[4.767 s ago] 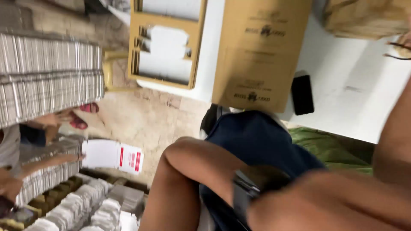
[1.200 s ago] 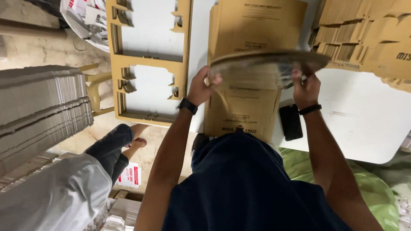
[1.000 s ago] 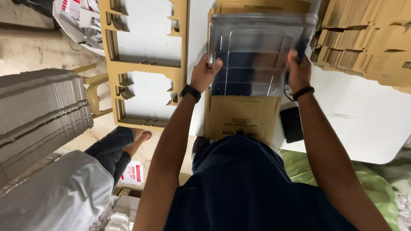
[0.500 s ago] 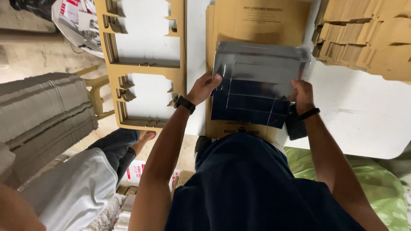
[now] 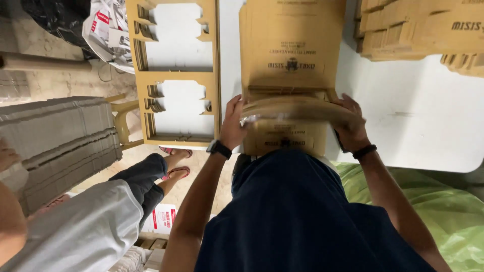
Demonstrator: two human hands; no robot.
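Cardboard sheet point(image 5: 297, 108): brown, bowed into an arch, held edge-on just above the near end of a flat printed cardboard box point(image 5: 290, 45) on the white table point(image 5: 418, 116). A bit of clear plastic shows under its left end.

Left hand point(image 5: 233, 123): fingers curled round the sheet's left end, gripping it; black watch at the wrist.

Right hand point(image 5: 353, 126): fingers wrapped over the sheet's right end, gripping it; black band at the wrist.

Cut-out cardboard frame point(image 5: 174, 75): flat on the table, left of the box.

Stack of folded boxes point(image 5: 418, 30): far right of the table.

Grey cardboard stacks point(image 5: 60, 146): at left, off the table.

Seated person point(image 5: 101, 221): lower left, in light top and dark trousers, sandalled feet near the table edge.

Green plastic sheet point(image 5: 443, 211): lower right.
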